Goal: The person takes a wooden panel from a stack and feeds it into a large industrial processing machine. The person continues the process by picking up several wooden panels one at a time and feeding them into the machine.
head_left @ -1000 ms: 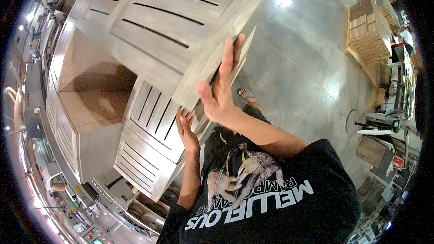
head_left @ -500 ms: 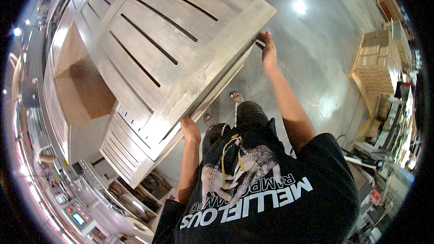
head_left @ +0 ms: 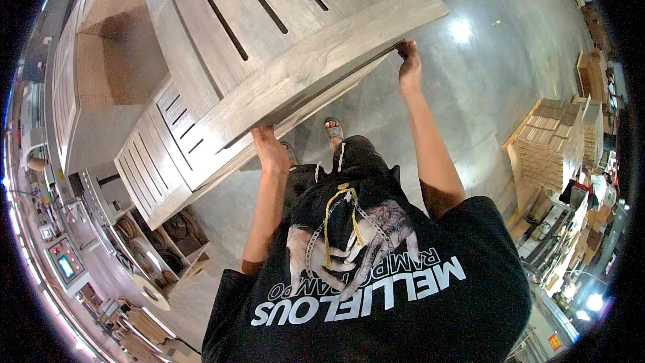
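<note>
A large grey-washed wooden panel (head_left: 322,44) with long dark slots is raised in front of me, its near edge tilted up toward the right. My left hand (head_left: 271,151) is closed on the near edge, left of its middle, with the fingertips hidden beneath the wood. Toward the right corner, my right hand (head_left: 410,70) grips the same edge from below, its fingers partly out of sight. Below and left of the raised panel lies another slatted panel (head_left: 151,168) of the same grey wood. A brown box-like wooden part (head_left: 127,60) shows beside the raised panel.
Stacks of cardboard-coloured pieces (head_left: 547,144) sit on a pallet at the right. On the left are a machine's control box (head_left: 66,263) with a lit screen and a shelf (head_left: 161,249) holding rolls. Smooth grey floor (head_left: 463,87) stretches to my right.
The view has turned, and the held panel's near edge now runs less steeply, with its right corner farther right. Both hands keep their hold on it.
</note>
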A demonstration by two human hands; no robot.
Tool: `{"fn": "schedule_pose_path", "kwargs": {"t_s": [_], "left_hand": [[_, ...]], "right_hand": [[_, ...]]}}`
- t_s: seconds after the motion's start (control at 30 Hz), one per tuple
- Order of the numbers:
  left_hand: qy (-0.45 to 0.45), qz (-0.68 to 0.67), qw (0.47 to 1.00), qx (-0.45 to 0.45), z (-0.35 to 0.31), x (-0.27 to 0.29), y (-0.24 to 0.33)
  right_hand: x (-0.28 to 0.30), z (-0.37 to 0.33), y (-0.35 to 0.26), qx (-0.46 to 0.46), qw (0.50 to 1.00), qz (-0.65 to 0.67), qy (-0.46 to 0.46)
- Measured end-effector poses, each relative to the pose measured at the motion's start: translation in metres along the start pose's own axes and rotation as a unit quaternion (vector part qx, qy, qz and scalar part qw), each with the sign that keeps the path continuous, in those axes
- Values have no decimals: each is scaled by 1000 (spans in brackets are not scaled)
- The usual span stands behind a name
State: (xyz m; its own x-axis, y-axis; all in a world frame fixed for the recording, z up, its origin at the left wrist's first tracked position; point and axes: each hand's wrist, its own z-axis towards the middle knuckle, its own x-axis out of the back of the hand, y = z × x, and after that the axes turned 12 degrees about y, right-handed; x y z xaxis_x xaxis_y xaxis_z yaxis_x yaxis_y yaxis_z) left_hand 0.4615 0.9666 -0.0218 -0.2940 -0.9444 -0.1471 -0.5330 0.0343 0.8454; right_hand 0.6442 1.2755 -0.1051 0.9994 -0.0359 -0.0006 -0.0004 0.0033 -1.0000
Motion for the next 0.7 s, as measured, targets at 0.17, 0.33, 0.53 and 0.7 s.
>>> {"fn": "schedule_pose_path", "kwargs": {"t_s": [0.17,0.33,0.53,0.7], "left_hand": [[95,50,991,77,-3,5,-26],[49,35,998,-7,-18,-12,-14],[-18,6,999,-43,-5,2,-15],[-22,8,999,22,-2,23,-22]], "right_hand": [[6,8,16,71,997,-15,-15],[0,3,21,41,998,53,-20],[-3,4,31,-42,997,49,43],[5,-18,36,-55,989,120,69]]}}
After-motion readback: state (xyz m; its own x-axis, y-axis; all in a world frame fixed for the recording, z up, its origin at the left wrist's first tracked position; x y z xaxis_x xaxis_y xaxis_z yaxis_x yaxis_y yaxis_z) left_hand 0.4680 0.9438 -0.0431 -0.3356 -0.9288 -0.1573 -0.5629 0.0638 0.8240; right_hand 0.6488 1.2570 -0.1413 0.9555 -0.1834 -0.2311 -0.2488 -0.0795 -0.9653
